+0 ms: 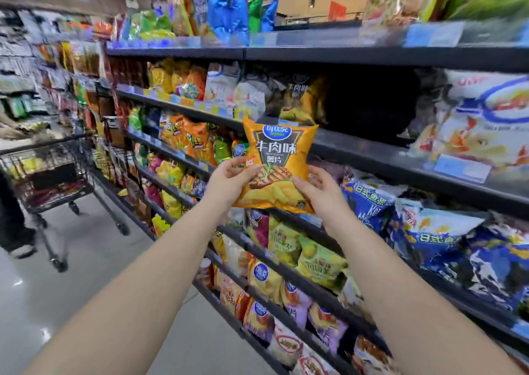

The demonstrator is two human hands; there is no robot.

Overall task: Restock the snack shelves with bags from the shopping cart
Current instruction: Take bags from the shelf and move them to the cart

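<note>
An orange chip bag [279,151] with a blue round logo and dark lettering is held upright in front of the snack shelves. My left hand [229,181] grips its lower left edge, thumb on the front. My right hand [320,190] grips its lower right corner. Just behind the bag, a matching orange bag [303,99] stands on the shelf [372,151] beside a dark empty gap [369,108]. The shopping cart [51,174] stands in the aisle at the left, with some bags inside.
Full shelves of snack bags run along the right, above and below the gap. White and blue bags [486,122] fill the shelf right of the gap. A person's dark leg and shoe [14,231] stand beside the cart. Grey floor [86,274] lies open on the left.
</note>
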